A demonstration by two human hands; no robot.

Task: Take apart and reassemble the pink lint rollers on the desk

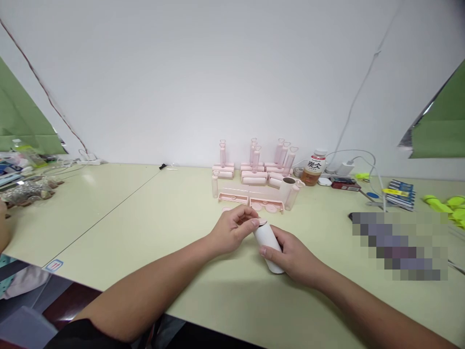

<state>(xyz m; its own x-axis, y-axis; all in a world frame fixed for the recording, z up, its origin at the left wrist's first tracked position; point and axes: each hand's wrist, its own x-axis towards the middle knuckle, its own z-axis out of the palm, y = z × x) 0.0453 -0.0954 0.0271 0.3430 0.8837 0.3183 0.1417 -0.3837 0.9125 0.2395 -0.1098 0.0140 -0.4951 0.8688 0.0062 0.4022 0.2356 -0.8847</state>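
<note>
My right hand (296, 257) is wrapped round a white tube (268, 242), which leans with its upper end toward my left hand (236, 228). The fingers of my left hand pinch a small pink disc (262, 222) at the tube's upper opening; a dark gap shows under one side of the disc, so it sits tilted there. Just beyond my hands lie two open pink trays, a left tray (232, 198) and a right tray (267, 205) with round pink pieces near it. Another white tube (286, 186), its brown inside showing, stands behind the right tray.
Several pink clear-bodied holders (256, 157) and pink rolls (254, 178) stand along the wall. Right of them are a labelled bottle (314, 168), white cables, a blue notebook (399, 194) and a blurred-out object (399, 247). Another person's arm (3, 225) shows at the far left, near plastic-wrapped items (29, 191).
</note>
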